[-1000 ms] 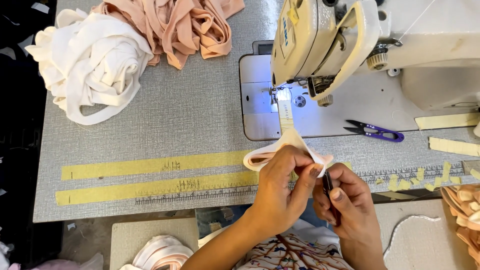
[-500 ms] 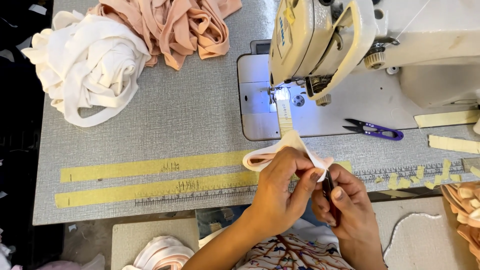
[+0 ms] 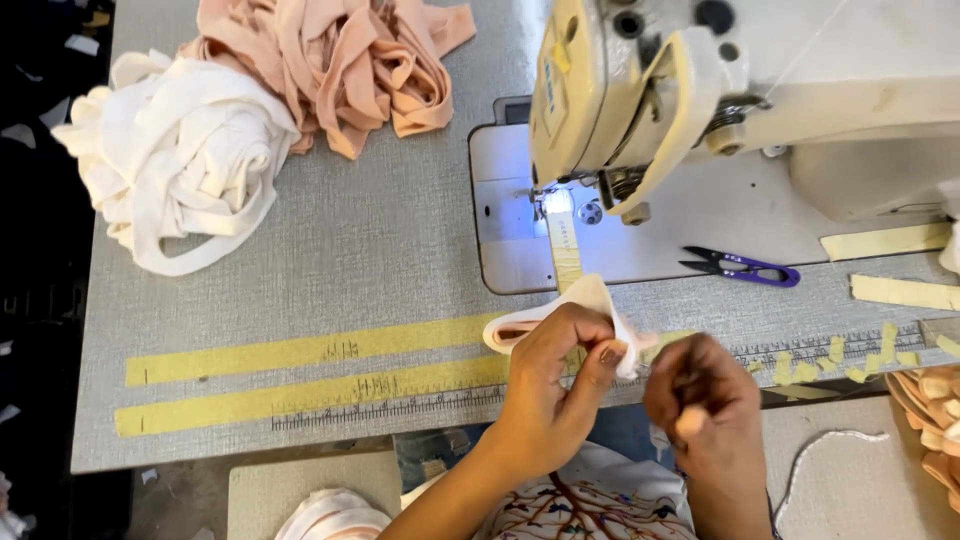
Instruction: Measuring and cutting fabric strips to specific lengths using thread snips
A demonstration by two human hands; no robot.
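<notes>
From my remote seat I see the left hand (image 3: 555, 375) pinched shut on a folded strip of pale pink fabric (image 3: 560, 310) at the front edge of the grey sewing table (image 3: 380, 240), thumb and fingers closed over the strip's right end. The strip lies on the table just in front of the machine's white base plate (image 3: 510, 220); its long axis runs roughly left to right, with the looped fold pointing left and the pinched end pointing right toward the other hand. The right hand (image 3: 700, 395) sits just beside it, curled into a loose fist with the fingers together; I cannot tell what, if anything, it grips.

A narrow yellow tape (image 3: 565, 245) runs from under the needle area of the cream sewing machine (image 3: 720, 90) straight toward me, ending at the strip. Purple-handled thread snips (image 3: 740, 267) lie on the base plate to the right, blades pointing left, well apart from both hands.

Two long yellow tape bands (image 3: 300, 375) stretch left to right across the table front. A heap of white fabric strips (image 3: 180, 160) and a heap of peach strips (image 3: 340, 65) rest at the far left, touching each other. No bin or box shows; another stack of peach pieces (image 3: 930, 410) lies at the right edge.
</notes>
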